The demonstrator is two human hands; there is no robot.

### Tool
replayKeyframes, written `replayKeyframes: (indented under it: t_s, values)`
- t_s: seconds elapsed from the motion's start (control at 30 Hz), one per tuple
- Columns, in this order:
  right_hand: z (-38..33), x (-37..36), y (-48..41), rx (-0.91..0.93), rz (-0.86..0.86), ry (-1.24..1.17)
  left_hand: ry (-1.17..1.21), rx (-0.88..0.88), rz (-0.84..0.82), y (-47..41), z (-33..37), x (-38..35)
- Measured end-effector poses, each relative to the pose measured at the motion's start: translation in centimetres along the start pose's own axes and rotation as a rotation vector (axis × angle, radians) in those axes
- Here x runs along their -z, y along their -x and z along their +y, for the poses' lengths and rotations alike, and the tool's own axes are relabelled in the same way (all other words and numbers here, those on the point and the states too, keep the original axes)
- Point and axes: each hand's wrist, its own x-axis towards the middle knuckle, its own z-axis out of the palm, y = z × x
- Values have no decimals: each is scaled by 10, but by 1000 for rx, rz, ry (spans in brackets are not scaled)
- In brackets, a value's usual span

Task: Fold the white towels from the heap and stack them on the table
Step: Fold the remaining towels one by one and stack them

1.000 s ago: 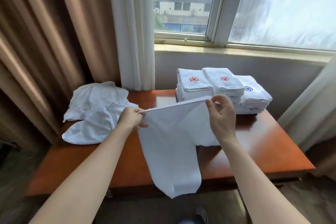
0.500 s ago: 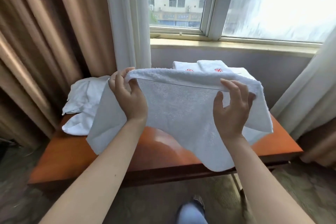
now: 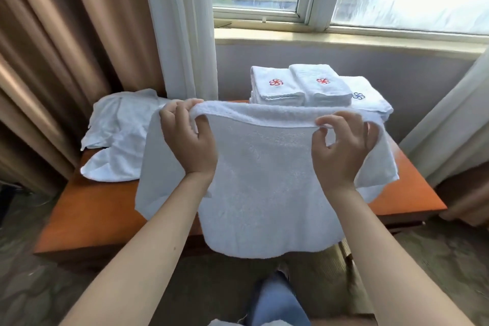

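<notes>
I hold a white towel (image 3: pixel 264 180) spread in the air above the orange-brown table (image 3: pixel 87 219). My left hand (image 3: pixel 189 140) grips its top edge on the left, fingers curled over the hem. My right hand (image 3: pixel 341 148) pinches the same edge on the right. The towel's lower part hangs past the table's front edge. The heap of unfolded white towels (image 3: pixel 119 135) lies at the table's back left. Folded towels with red and blue emblems (image 3: pixel 304 85) are stacked at the back, partly hidden by the held towel.
Brown curtains (image 3: pixel 53 61) hang at the left and a white sheer curtain (image 3: pixel 182 21) beside the window. Another curtain (image 3: pixel 449 140) hangs right of the table. My knee in blue jeans (image 3: pixel 275 302) shows below, over the carpet.
The towel went from hanging in a narrow strip between my hands to being spread wide. Both hands moved apart and now sit lower, so the folded stacks show above it.
</notes>
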Motion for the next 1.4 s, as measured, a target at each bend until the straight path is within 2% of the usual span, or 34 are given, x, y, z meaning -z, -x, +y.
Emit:
replayKeyframes:
  t_s: [0.2,0.47,0.63,0.7,0.77,0.83,0.93,1.0,1.1,1.3,1.4]
  values:
    - [54,-65,30,-118,-364,71,-263,145,-266,29,-70,-45]
    - [131,-152,47,-180,-836,61,-588,347,-598,49,-137,-119]
    - [165,-192,48,-167,-1306,170,-745,537,-846,58,-157,-155]
    - [177,-201,48,-137,-1507,224,-799,561,-953,65,-157,-165]
    - [187,-204,49,-154,-1647,181,-833,522,-1019,77,-152,-176]
    - [197,-201,49,-203,-1644,66,-842,431,-1049,92,-143,-185]
    - [211,-185,46,-365,-1436,-103,-735,328,-1124,113,-128,-197]
    - [220,-172,44,-381,-1310,-126,-624,275,-1235,126,-120,-204]
    - [227,-151,44,-432,-1219,-68,-525,199,-1407,138,-113,-214]
    - [225,-117,62,-574,-1306,143,-480,25,-1616,150,-108,-221]
    - [215,-107,74,-686,-1286,181,-472,-59,-1690,151,-111,-214]
